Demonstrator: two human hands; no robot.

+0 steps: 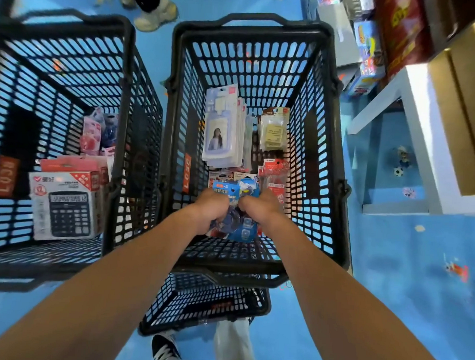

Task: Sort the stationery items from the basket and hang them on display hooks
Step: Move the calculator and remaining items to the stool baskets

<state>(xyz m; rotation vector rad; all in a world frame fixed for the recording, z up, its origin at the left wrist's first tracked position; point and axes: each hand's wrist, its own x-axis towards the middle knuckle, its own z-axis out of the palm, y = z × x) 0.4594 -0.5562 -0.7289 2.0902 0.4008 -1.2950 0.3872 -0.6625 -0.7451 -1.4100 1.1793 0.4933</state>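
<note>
Both my arms reach down into the middle black basket [177, 98]. My left hand [211, 210] and my right hand [259, 206] grip a bundle of blue blister packs [241, 188] near the basket's front end. Behind the bundle stands a stack of clear card-holder packs [220, 128] with a photo insert. A pack of yellow sticky notes [274, 132] leans at the back right. Red packs [274, 176] lie beside my right hand. The fingers of both hands are hidden under the bundle.
A second black basket [126, 70] at the left holds a boxed calculator [65, 205] and pink packs [91, 134]. A third basket [203, 303] sits under the middle one. White shelving [418, 121] with boxes stands at the right. Another person's shoes [154, 13] are on the blue floor beyond.
</note>
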